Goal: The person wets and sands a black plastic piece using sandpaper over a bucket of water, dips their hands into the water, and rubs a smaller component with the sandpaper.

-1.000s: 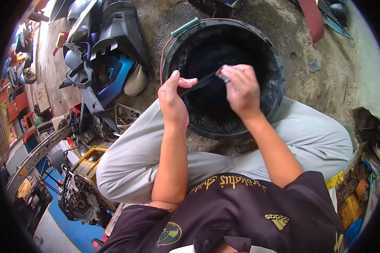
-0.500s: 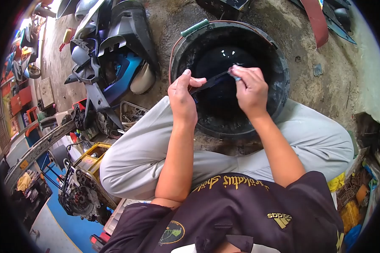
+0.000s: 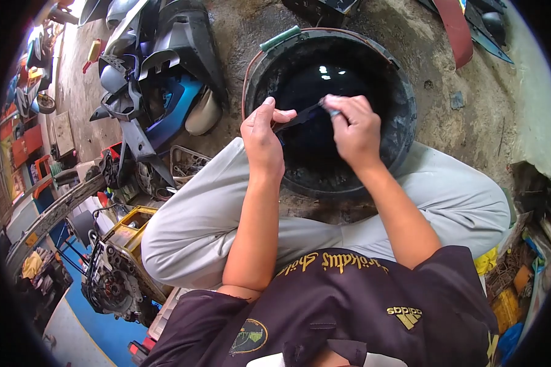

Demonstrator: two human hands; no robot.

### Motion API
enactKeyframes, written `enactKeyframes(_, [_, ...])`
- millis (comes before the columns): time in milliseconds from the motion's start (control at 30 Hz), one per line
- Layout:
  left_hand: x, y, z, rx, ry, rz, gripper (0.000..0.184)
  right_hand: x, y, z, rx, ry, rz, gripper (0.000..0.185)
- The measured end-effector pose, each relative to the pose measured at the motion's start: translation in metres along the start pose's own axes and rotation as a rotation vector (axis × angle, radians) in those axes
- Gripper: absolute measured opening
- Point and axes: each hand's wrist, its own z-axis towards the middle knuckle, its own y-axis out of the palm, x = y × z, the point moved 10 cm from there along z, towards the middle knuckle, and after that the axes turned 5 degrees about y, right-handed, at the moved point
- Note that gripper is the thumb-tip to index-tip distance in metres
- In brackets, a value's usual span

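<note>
One big black bucket [image 3: 404,116] sits right under both hands, which seems like the best spot for it, so I'd do all the work above that dark, glinting middle and not out past the rim. Left hand [image 3: 265,139] looks like the anchor: my tip is to keep that wrist quiet and let the other one do the fine moves, since two busy hands on something this thin would probably twist it. It's half-curled, thumb up, index finger reaching toward the right hand [image 3: 358,133], and the near end of the work seems tucked against its fingers, though I can't tell how hard they press. The right is curled tighter and slightly blurred, thumb and fingertips pinched together at the far end. Between the two is the thin dark strip [image 3: 301,119], slanting up and away from the left fingers to the right fingertips, over the bucket's opening. I'd hold it lightly taut, no hard pull, and support it close to wherever the right is working, because it could flex. Smallest of all is a pale bluish bit [image 3: 334,113] at the right fingertips; maybe a scrap of something, too small and blurry to say.
</note>
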Motion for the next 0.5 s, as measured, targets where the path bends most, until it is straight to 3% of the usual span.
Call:
enactKeyframes(367, [0.0,0.0,-0.002,0.014,0.022,-0.009,0.04,-0.023,0.009,-0.009,-0.065,0.005,0.217,0.024])
enactKeyframes(500, [0.002,0.003,0.0,0.02,0.025,-0.005,0.04,0.001,-0.001,0.0,-0.007,-0.049,-0.032,0.026])
